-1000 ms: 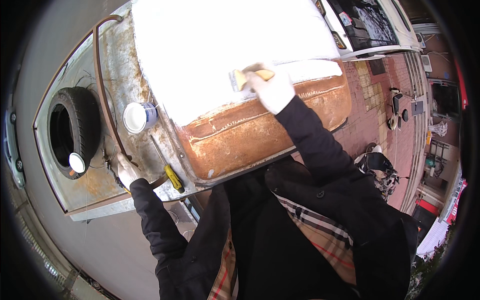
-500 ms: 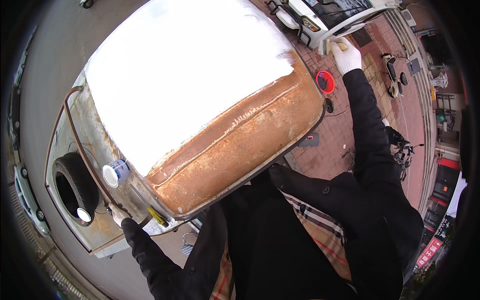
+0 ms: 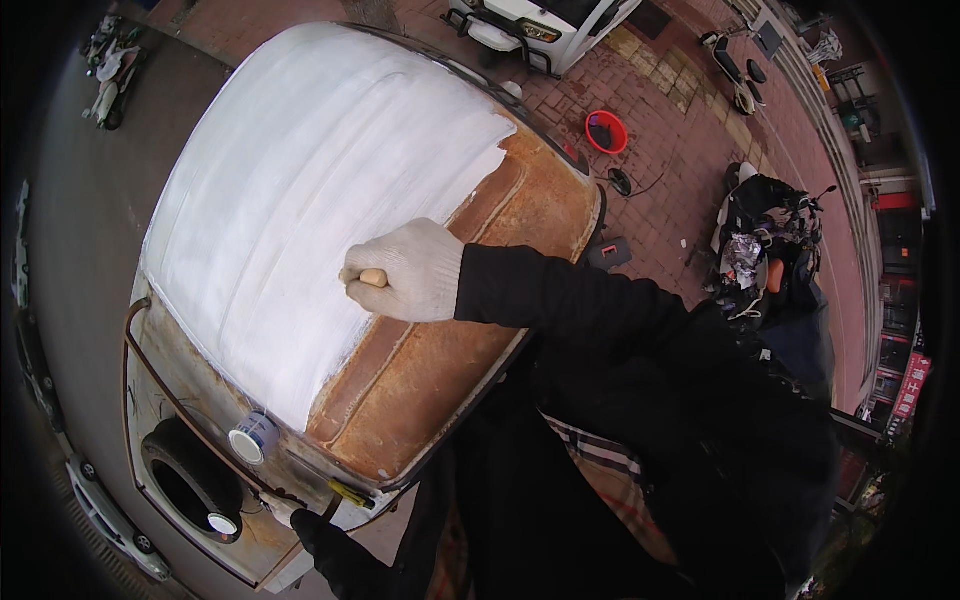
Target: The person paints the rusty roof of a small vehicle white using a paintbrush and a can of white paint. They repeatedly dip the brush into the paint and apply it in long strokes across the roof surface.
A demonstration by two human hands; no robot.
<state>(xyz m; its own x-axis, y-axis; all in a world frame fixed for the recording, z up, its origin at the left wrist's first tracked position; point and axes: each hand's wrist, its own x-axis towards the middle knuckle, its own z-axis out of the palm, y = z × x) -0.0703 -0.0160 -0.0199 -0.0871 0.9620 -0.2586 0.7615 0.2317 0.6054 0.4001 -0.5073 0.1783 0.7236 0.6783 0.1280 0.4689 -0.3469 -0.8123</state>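
My right hand [image 3: 410,272], in a white knit glove, is closed around a paintbrush, its wooden handle end [image 3: 373,278] poking up from the fist. The bristles are hidden beneath it. The hand is over the edge between the fresh white paint [image 3: 290,190] and the bare rusty part [image 3: 430,385] of a vehicle roof. At lower left, my gloved left hand [image 3: 282,510] is closed on the lower end of a rusty bent metal rail [image 3: 185,405]. Beside the rail stands a paint can [image 3: 255,438]. A yellow-handled tool [image 3: 350,493] lies near the roof's corner.
A tyre [image 3: 190,475] lies in the vehicle's bed, with a white round lid [image 3: 222,523] by it. On the brick paving are a red bucket [image 3: 606,132] and a loaded motorbike [image 3: 765,250]. A white vehicle [image 3: 535,30] stands beyond the roof.
My right hand with the brush has swung from beyond the roof's far right edge, left and nearer, over the paint line. My view has shifted; my left hand stays on the rail.
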